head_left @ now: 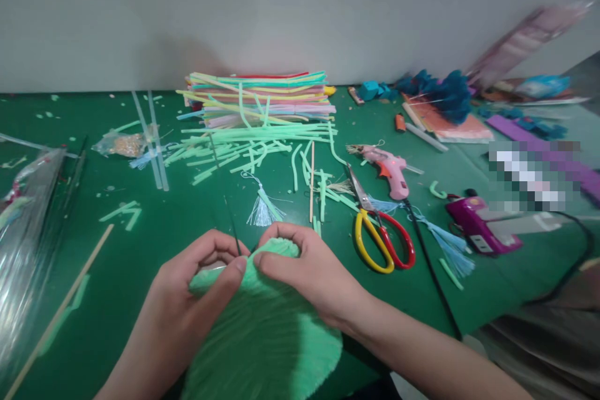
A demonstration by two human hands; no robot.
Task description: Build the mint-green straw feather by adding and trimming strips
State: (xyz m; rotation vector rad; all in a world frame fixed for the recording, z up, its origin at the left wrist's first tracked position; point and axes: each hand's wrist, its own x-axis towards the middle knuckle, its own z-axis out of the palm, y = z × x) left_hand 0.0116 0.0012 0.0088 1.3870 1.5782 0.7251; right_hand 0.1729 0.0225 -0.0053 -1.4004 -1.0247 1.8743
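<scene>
Green crepe paper [262, 337], a fringed, fan-shaped piece, is held at the near edge of the green table [117, 275], roughly centred. Its gathered top is pinched from both sides. The left hand [187, 300] is brought in from the lower left, palm turned inward, thumb and forefinger closed on the paper's upper edge beside a thin dark wire [233, 225] that rises from between the fingertips. The right hand [304, 269] is brought in from the lower right, forearm angled across the near edge, fingers curled over the top of the paper and thumb pressed against its front. The thumbs of both hands are nearly touching.

Just beyond the hands, a pale blue tassel [262, 209] is laid flat, with a thin wooden stick [312, 181] beside it. Red-and-yellow scissors [379, 231] are placed right of the right hand; a pink glue gun [389, 169] lies past them. Cut green strips [248, 150] are scattered mid-table, in front of a stack of coloured paper [262, 97] at the far edge. A long wooden dowel [60, 312] is laid diagonally near the left edge, next to clear plastic wrap [23, 231]. A purple device [482, 228] is seen toward the right edge.
</scene>
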